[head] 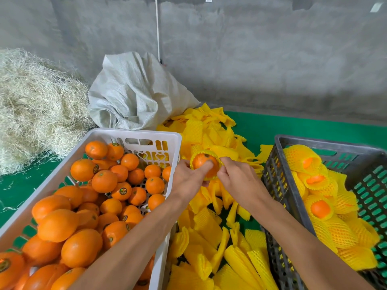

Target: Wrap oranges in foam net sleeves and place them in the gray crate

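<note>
Both hands hold one orange [201, 161] above the pile of loose yellow foam net sleeves [211, 227]. A yellow foam sleeve [204, 153] rings the orange, its top still bare. My left hand [189, 180] grips orange and sleeve from the left, thumb pressed on the fruit. My right hand [238, 181] pinches the sleeve's right edge. A white crate [100, 133] at the left holds several bare oranges [104, 181]. The gray crate [280, 185] at the right holds several wrapped oranges [320, 209].
A white woven sack [136, 93] slumps behind the white crate, with a heap of straw [35, 107] at the far left. Everything sits on a green mat [293, 126] against a gray concrete wall. A thin white cord [157, 28] hangs down the wall.
</note>
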`<action>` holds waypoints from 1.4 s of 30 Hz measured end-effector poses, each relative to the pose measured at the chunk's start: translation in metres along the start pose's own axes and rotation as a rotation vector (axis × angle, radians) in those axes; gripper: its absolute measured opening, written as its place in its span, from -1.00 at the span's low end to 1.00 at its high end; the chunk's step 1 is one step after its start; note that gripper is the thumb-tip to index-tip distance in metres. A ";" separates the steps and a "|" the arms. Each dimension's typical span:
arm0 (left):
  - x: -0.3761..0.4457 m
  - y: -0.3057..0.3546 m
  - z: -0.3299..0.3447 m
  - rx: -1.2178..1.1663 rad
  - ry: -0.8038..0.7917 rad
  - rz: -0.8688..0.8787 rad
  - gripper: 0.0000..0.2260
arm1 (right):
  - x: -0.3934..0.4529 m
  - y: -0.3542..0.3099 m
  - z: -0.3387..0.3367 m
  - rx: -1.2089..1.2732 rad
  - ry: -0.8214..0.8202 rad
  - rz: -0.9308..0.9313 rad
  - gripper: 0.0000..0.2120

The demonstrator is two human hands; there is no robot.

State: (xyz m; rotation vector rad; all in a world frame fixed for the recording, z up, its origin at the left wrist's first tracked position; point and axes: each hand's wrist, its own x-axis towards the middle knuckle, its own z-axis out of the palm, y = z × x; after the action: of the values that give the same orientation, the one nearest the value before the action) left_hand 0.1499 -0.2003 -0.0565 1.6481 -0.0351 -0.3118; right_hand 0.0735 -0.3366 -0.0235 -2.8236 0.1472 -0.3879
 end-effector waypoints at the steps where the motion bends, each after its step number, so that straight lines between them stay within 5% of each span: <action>1: 0.001 -0.001 0.000 -0.019 0.014 0.015 -0.45 | -0.001 -0.001 0.000 -0.009 0.009 -0.006 -0.66; 4: 0.002 0.000 0.003 -0.088 0.010 0.044 -0.55 | -0.005 -0.003 0.002 -0.033 0.028 -0.014 -0.54; 11: -0.005 -0.001 0.004 -0.073 -0.160 0.184 -0.35 | -0.005 0.002 0.010 -0.009 -0.001 0.050 -0.07; 14: -0.014 -0.001 0.009 -0.184 -0.333 0.242 -0.39 | 0.001 0.012 -0.005 -0.041 0.124 0.075 -0.15; 20: -0.017 -0.002 0.005 0.022 -0.335 0.367 -0.62 | 0.001 0.051 -0.049 -0.275 0.379 0.318 -0.18; 25: -0.016 -0.010 0.008 0.118 -0.353 0.444 -0.74 | -0.007 0.088 -0.066 -0.274 0.375 0.580 -0.23; 36: -0.010 -0.017 0.007 0.172 -0.325 0.392 -0.75 | -0.016 0.101 -0.082 -0.307 0.389 0.795 -0.28; 42: -0.008 -0.019 0.005 0.210 -0.327 0.357 -0.76 | -0.020 0.101 -0.084 -0.407 0.393 0.763 -0.24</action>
State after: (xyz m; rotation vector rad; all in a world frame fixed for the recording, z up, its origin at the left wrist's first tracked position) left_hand 0.1380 -0.2016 -0.0742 1.7443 -0.6198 -0.3066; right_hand 0.0250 -0.4524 0.0191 -2.7285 1.4632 -0.7726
